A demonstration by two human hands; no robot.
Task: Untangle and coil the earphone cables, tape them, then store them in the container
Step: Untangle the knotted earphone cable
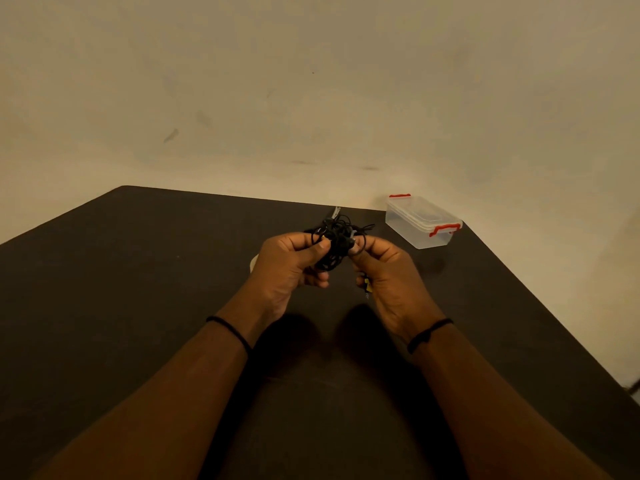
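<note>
A tangled bunch of black earphone cables (335,241) hangs in the air above the dark table (138,278), held between both hands. My left hand (287,268) pinches the bunch from the left with thumb and fingers. My right hand (388,271) pinches it from the right, and a small yellow and black piece (367,288) shows under its palm. A clear plastic container (420,221) with red latches and its lid on stands at the table's far right corner. A pale roll, probably tape (254,264), peeks out behind my left hand.
A metal object, perhaps scissors (336,212), lies at the table's far edge behind the cables. The table ends at a plain pale wall behind and slants away on the right. Black bands circle both wrists.
</note>
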